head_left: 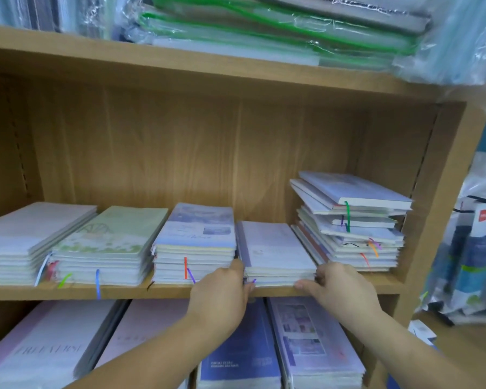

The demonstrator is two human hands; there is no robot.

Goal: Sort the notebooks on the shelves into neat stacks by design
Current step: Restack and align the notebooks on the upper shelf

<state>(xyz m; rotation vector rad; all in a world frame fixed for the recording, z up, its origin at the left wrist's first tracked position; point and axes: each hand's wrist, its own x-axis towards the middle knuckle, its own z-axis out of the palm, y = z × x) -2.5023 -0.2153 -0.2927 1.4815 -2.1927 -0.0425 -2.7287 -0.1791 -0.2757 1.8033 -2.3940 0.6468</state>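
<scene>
A short stack of pale lilac notebooks (275, 245) lies on the middle wooden shelf (68, 293). My left hand (222, 293) grips its front left corner, thumb up along the side. My right hand (337, 287) holds its front right corner, fingers curled at the front edge. Left of it stand neat stacks: blue-lilac notebooks (197, 237), green notebooks (110, 242) and pale grey notebooks (26, 240). At the right stands an untidy mixed pile of notebooks (351, 220), skewed, with coloured ribbon markers hanging out.
Plastic-wrapped green-edged folders (264, 26) fill the shelf above. Larger notebooks (236, 355) lie in rows on the shelf below. The bookcase's right side panel (438, 192) stands close to the untidy pile. Wrapped packages (472, 248) hang to the right of the bookcase.
</scene>
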